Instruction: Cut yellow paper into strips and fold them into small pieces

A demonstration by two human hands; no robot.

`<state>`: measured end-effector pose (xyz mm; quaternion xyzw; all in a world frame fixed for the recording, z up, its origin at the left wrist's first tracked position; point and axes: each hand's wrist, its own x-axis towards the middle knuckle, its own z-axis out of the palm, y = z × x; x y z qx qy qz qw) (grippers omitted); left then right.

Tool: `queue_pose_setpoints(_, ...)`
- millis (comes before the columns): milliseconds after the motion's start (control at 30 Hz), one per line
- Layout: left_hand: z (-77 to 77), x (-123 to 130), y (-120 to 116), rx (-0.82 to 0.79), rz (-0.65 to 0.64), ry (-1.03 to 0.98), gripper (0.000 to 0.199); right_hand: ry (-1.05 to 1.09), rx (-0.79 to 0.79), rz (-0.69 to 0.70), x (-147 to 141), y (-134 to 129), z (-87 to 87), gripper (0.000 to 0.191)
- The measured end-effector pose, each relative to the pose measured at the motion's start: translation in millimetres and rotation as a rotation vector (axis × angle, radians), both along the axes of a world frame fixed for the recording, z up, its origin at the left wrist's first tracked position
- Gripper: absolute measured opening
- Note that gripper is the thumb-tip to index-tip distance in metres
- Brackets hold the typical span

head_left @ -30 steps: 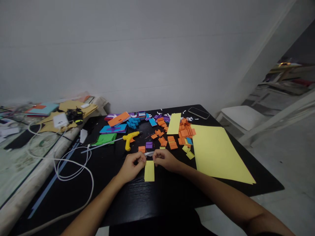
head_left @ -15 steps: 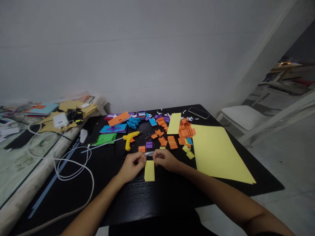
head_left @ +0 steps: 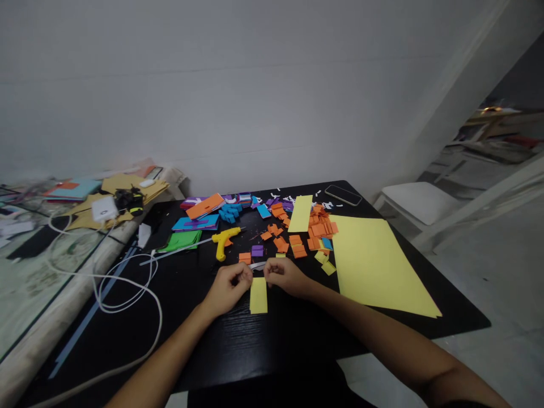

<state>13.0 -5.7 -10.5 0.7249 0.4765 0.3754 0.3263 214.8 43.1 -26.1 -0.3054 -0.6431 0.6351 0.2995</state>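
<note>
A small yellow paper strip [head_left: 258, 296] lies on the black table between my hands, its far end near my fingertips. My left hand [head_left: 229, 286] is closed, thumb and fingers pinched at the strip's upper left corner. On the other side, my right hand [head_left: 285, 276] is closed at the upper right corner. What each pinch holds is too small to make out. Just beyond the fingers is a pale metallic blade-like thing [head_left: 257, 266], partly hidden. Small orange [head_left: 245, 258] and purple [head_left: 257, 250] folded pieces lie past it.
A yellow glue gun [head_left: 221, 242] lies left of centre, near green [head_left: 182, 241] and blue paper stacks. Orange pieces [head_left: 318, 229] and a large yellow sheet [head_left: 378, 263] lie right. A phone [head_left: 343, 195] sits far right. White cable [head_left: 159, 309] loops at left.
</note>
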Motion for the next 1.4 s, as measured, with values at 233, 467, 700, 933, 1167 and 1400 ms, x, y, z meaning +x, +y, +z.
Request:
queue_pose_setpoints(233,1.3,0.8,-1.2,-0.002,0.012,-0.004,0.017,0.008,-0.028,0.005,-0.2,-0.1,0.0,0.002)
queue_pose_setpoints(467,1.6,0.8,-1.0,0.005,0.011,-0.009,0.016,0.031,-0.047,0.007,-0.3,-0.6,0.6,0.009)
queue_pose_setpoints(700,1.3,0.8,-1.4,0.010,0.015,-0.009,0.017,0.020,-0.048,0.004,-1.2,-1.8,1.2,0.022)
queue_pose_setpoints(933,0.4,2.3,-1.6,-0.003,-0.001,0.014,0.018,0.018,-0.043,0.022,-3.1,-4.5,2.7,0.028)
queue_pose_setpoints(1167,1.3,2.6,-1.8,0.022,0.007,0.019,0.018,0.012,-0.034,0.020,-2.8,-4.8,3.9,0.026)
queue_pose_setpoints(1400,-2.0,2.0,-0.6,-0.020,0.108,-0.050,0.024,0.115,-0.063,0.015,-1.3,-2.0,3.8,0.021)
